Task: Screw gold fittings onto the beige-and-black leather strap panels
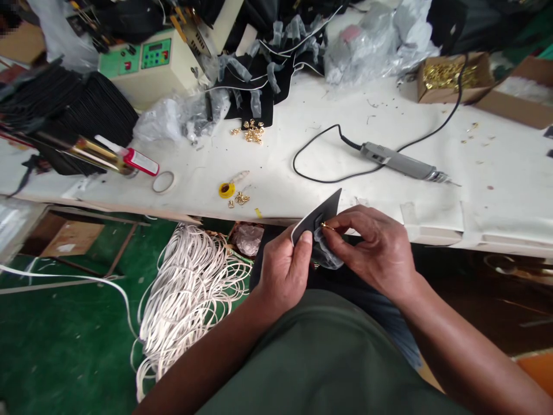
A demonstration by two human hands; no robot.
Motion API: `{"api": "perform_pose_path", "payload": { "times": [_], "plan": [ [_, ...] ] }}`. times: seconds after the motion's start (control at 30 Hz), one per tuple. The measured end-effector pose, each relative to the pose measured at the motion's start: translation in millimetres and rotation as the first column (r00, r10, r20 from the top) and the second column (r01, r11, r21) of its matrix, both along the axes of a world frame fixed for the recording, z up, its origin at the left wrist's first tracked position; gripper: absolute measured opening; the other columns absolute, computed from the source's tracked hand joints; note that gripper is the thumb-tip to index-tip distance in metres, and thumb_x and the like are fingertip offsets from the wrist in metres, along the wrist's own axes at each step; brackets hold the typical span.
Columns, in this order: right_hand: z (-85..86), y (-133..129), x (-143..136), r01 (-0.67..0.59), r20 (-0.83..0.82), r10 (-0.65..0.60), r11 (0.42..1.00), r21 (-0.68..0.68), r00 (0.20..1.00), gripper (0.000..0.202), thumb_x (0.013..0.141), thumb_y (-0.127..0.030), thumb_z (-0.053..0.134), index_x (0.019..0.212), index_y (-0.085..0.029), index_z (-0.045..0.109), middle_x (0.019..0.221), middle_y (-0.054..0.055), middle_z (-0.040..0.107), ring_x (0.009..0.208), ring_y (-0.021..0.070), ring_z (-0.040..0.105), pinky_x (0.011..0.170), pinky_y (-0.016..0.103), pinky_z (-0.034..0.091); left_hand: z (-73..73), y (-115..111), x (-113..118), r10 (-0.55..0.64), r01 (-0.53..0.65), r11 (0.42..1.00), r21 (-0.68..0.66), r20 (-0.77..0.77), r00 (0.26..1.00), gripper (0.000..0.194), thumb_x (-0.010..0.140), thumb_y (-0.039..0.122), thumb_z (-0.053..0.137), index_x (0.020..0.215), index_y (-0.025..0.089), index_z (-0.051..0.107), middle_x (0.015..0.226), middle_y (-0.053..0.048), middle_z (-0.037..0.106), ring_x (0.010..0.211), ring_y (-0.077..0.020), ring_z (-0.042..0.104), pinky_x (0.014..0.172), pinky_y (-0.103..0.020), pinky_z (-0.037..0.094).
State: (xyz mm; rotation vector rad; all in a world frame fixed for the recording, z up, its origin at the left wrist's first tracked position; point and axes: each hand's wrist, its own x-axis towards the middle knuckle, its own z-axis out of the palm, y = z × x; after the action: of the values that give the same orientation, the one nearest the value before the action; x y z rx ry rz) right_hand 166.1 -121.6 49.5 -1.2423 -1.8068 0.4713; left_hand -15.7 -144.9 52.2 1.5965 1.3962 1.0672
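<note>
My left hand [286, 266] grips a black flat piece [317, 219] with a white edge, its thumb pressed on the near face. A strip of clear plastic [329, 253] hangs from this piece. Between the thumb and index finger of my right hand [375, 248] is a small gold fitting [327, 226], close against the black piece. Whether the fitting touches the piece cannot be made out. Both hands are in front of the table's near edge, above my lap.
On the white table [276, 155] lie a grey electric screwdriver [401, 163] with a black cord, gold fittings [254, 134], yellow tape [226, 190] and a red-labelled tube [141, 161]. A box of gold parts [451, 78] stands at the back right. White cords [190, 294] pile below.
</note>
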Motion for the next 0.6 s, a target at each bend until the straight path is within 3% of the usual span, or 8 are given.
{"api": "perform_pose_path", "payload": {
  "times": [0.23,0.47,0.6],
  "plan": [
    [1.0,0.2,-0.9,-0.031,-0.015,0.030,0.999,-0.015,0.999,0.005,0.093,-0.019,0.069,0.092,-0.022,0.073,0.086,0.003,0.074,0.076,0.0169,0.069,0.072,0.032,0.052,2.8,1.7,-0.3,-0.034,0.035,0.999,0.034,-0.034,0.999,0.025,0.107,0.032,0.053,0.103,0.018,0.074,0.088,-0.003,0.074,0.080,-0.0154,0.067,0.083,-0.026,0.055],
    [-1.4,-4.6,-1.3,-0.014,-0.139,0.010,1.000,-0.023,0.990,0.006,0.092,-0.016,0.071,0.093,-0.022,0.072,0.085,0.002,0.074,0.077,0.0162,0.070,0.073,0.030,0.054,2.9,-0.7,1.6,-0.044,0.046,0.999,0.028,-0.055,0.998,0.025,0.107,0.031,0.053,0.100,0.018,0.074,0.075,0.000,0.068,0.070,-0.0139,0.063,0.074,-0.025,0.054],
    [-1.0,-7.6,1.2,-0.003,-0.078,0.003,1.000,0.001,0.997,0.007,0.091,-0.015,0.071,0.091,-0.021,0.072,0.082,0.001,0.074,0.075,0.0158,0.069,0.071,0.030,0.052,3.9,-0.5,2.6,-0.075,0.078,0.996,0.036,-0.074,0.994,0.027,0.108,0.029,0.051,0.113,0.018,0.075,0.092,-0.004,0.075,0.084,-0.0164,0.069,0.083,-0.027,0.056]
  ]
}}
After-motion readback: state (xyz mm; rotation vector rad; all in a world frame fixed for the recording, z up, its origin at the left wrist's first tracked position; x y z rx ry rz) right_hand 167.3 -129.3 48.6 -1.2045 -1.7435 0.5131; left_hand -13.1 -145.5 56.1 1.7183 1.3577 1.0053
